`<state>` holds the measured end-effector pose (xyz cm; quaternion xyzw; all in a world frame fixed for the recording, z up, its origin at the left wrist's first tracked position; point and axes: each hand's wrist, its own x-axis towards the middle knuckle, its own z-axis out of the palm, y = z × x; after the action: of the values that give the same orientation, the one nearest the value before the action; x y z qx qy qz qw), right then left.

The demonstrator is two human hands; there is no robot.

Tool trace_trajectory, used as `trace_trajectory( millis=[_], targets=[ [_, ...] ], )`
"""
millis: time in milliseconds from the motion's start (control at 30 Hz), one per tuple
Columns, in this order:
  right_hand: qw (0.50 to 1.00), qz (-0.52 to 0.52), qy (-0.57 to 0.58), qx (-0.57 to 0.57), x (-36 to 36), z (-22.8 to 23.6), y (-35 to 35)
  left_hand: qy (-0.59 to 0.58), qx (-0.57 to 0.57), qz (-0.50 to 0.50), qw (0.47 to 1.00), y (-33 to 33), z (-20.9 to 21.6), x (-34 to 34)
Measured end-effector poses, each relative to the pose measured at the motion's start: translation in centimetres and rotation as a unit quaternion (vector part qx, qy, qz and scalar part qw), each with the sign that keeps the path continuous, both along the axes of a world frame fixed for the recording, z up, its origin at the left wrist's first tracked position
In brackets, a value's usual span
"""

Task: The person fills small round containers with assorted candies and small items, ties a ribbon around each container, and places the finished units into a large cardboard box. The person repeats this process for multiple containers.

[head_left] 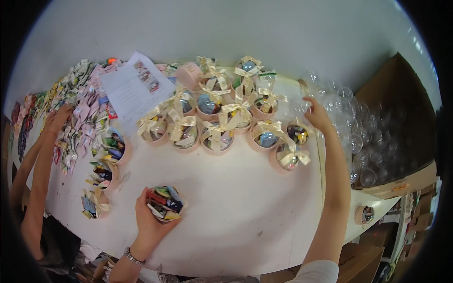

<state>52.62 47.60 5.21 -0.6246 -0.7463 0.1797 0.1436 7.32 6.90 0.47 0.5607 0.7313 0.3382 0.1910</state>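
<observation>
My left hand (pixel 153 218) is wrapped around a round pink box (pixel 185 207) near the table's front edge. Small colourful packets (pixel 165 200) fill it to the open top. At the far right of the table, my right hand (pixel 317 114) has its thumb and index finger curved at the edge of a clear plastic dome (pixel 297 107); the dome shows only faintly. Just below that hand sits a pink box with dark and yellow contents (pixel 298 134). Beside it stands another box with a cream ribbon bow (pixel 289 157).
Several bow-tied boxes (pixel 217 137) cluster mid-table. Three packet-filled boxes (pixel 101 174) line the left side. A co-worker's hands (pixel 59 118) touch heaped packets (pixel 85 108) near a printed sheet (pixel 137 89). Right, a cardboard box (pixel 401 181) holds clear domes (pixel 370 137).
</observation>
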Motion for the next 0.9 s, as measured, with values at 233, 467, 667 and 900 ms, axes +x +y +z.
trace_trajectory(
  millis=[233,467,667,900],
  targets=[
    [0.958,0.004,-0.271,0.098,-11.8,6.0,1.8,0.028,0.021,0.004,0.999,-0.6,0.8,-0.7],
    [0.951,0.107,-0.255,0.139,-9.2,-4.9,16.8,-0.009,0.002,-0.065,0.998,1.3,2.0,-1.3],
    [0.984,-0.109,0.027,0.139,-16.6,2.7,17.6,-0.085,-0.056,-0.04,0.994,1.0,2.9,-2.0],
    [0.955,0.206,-0.176,0.124,-37.2,3.5,12.4,-0.075,0.039,-0.061,0.995,1.1,2.1,-1.9]
  ],
)
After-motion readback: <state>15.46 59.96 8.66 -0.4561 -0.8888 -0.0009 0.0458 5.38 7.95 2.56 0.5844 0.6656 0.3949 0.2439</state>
